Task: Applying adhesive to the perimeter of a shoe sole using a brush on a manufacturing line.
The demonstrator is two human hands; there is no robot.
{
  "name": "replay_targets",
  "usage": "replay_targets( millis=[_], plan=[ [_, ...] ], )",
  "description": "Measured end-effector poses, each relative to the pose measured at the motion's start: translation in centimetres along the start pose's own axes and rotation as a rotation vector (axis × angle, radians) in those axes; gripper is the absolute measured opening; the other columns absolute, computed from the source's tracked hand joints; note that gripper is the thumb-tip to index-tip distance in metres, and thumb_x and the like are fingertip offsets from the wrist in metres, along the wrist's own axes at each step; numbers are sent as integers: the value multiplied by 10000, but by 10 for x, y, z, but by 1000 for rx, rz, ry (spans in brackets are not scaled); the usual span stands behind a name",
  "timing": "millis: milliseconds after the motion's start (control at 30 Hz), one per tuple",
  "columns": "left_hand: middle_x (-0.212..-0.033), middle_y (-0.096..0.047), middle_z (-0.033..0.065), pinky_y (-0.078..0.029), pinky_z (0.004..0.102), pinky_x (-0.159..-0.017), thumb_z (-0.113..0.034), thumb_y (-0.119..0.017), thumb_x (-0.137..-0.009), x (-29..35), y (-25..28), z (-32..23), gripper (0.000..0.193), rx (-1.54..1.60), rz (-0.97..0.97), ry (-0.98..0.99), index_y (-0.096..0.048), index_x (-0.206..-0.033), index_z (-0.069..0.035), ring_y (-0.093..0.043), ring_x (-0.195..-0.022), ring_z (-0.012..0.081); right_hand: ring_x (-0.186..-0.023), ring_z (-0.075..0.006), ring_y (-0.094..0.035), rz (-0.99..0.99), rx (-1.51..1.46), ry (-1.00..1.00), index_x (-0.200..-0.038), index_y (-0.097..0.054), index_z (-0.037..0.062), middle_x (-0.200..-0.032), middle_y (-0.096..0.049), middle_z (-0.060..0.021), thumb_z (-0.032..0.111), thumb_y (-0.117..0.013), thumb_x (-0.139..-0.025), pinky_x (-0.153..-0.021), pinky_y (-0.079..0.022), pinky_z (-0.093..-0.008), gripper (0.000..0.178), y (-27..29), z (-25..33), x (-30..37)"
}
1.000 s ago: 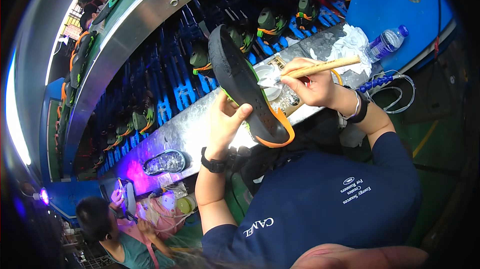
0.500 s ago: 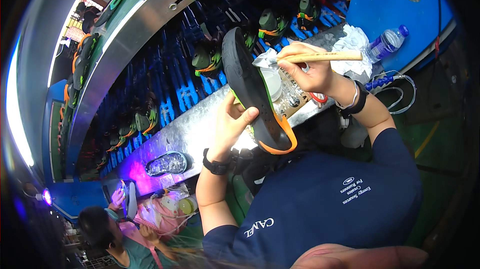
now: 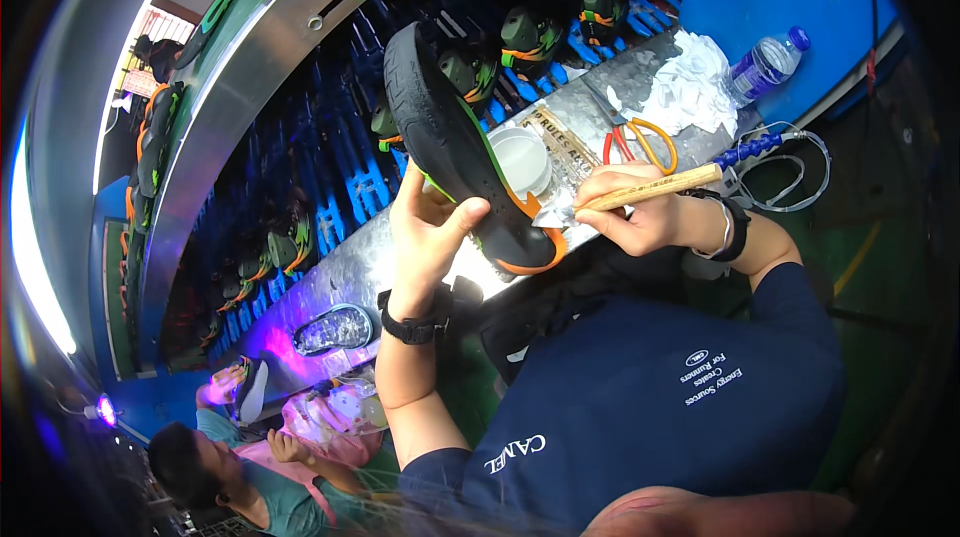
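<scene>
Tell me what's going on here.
A person holds a black shoe sole with orange trim in the left hand. The right hand holds a wooden-handled brush, its bristles at the trim; contact is hard to confirm. A white bowl sits beyond on the metal bench. At lower left, a co-worker holds up another shoe part.

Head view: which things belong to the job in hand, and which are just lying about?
In use:
black shoe sole, in the left hand
wooden-handled brush, in the right hand
open white tub, probably

Apparently just lying about:
crumpled white wad
plastic bottle
orange-handled tool
</scene>
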State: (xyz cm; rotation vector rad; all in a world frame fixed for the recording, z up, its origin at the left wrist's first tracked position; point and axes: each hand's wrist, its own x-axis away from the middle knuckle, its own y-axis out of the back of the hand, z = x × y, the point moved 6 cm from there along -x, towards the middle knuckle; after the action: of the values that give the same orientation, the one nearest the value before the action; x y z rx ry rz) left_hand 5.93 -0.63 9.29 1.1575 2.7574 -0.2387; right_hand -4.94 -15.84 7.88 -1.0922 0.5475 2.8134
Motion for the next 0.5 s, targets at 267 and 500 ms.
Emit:
replay_targets(
  millis=[267, 500],
  plan=[
    [-987, -549, 112, -459, 273, -741, -68, -654, -707, -18, -7, -27, 591, -120, -5, -74, -325, -1192, 0, -554, -876, 173, -495, -31, -408, -272, -498, -319, -822, -540, -21, -647, -508, -17, 4, -534, -766, -420, -303, -168, 62, 53, -2, 13],
    [-1067, -509, 192, -503, 332, -707, -389, -390, -828, -120, -26, -115, 519, 402, 255, 231, -416, -1145, 22, -571, -867, 247, -432, -44, -373, -673, -435, -333, -821, -503, -18, -591, -473, -36, 78, -514, -799, -386, -280, -166, 99, 128, -14, 63]
  ],
)
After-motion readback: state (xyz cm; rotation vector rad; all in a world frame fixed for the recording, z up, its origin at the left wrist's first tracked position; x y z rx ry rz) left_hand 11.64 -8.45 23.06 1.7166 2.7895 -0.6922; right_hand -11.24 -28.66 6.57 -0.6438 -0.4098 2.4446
